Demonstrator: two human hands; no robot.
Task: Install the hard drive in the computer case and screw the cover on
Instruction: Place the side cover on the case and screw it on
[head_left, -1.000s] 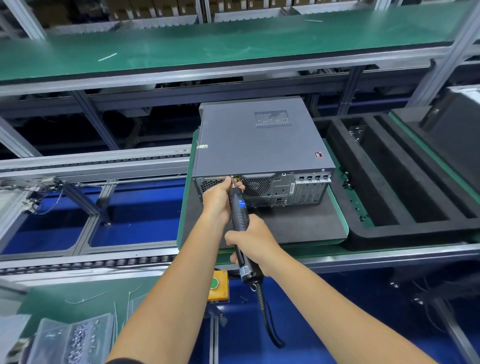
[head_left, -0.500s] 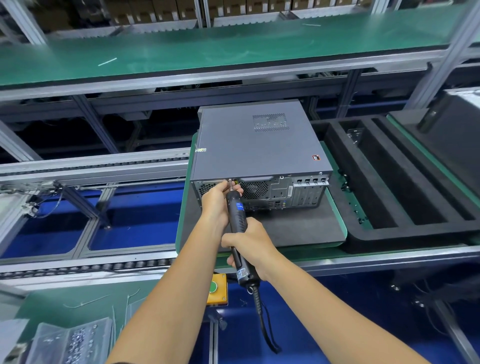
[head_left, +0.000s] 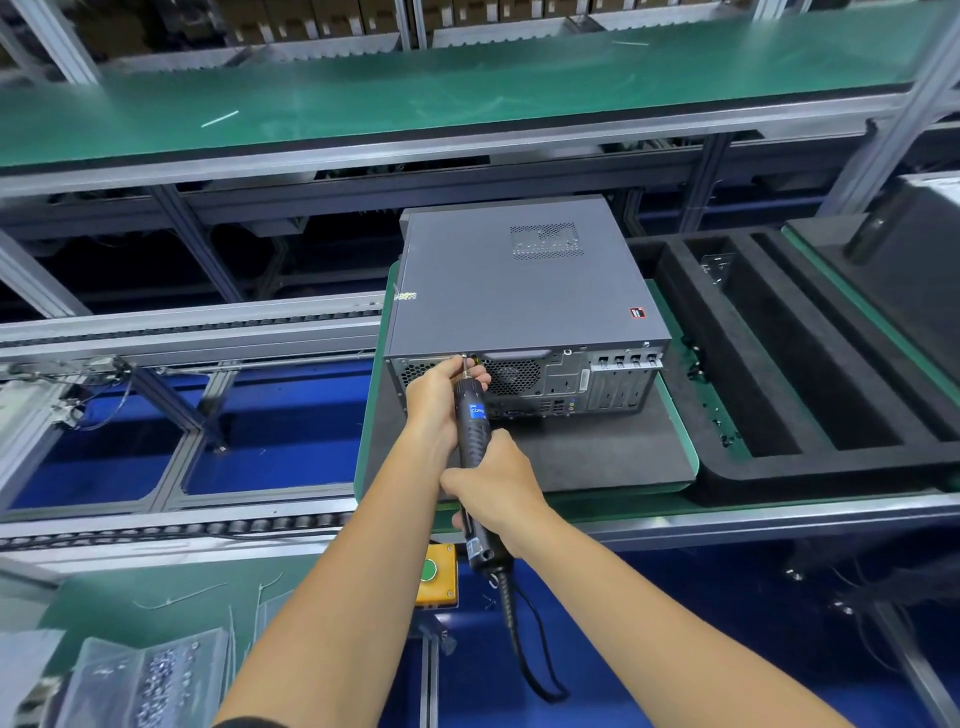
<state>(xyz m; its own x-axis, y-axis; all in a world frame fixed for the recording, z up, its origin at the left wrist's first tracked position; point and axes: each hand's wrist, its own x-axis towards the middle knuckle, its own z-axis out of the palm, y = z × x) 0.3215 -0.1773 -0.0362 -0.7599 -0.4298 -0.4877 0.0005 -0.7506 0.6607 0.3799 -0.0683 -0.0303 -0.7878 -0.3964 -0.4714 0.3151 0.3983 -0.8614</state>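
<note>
A grey computer case (head_left: 514, 291) lies on a dark mat on a green pallet (head_left: 675, 415), its cover closed and its rear panel facing me. My right hand (head_left: 493, 483) grips the handle of a black electric screwdriver (head_left: 471, 431). The bit tip touches the top left edge of the rear panel. My left hand (head_left: 441, 395) pinches the bit at the tip, against the panel. The hard drive is not visible.
A black foam tray (head_left: 810, 374) with long slots sits right of the pallet. Clear bags of screws (head_left: 150, 675) lie at the bottom left. A yellow box with a green button (head_left: 435, 574) hangs under the conveyor rail. A green shelf (head_left: 415, 98) runs above.
Both hands and the screwdriver stay at the same spot on the rear panel. Only the camera view has shifted slightly.
</note>
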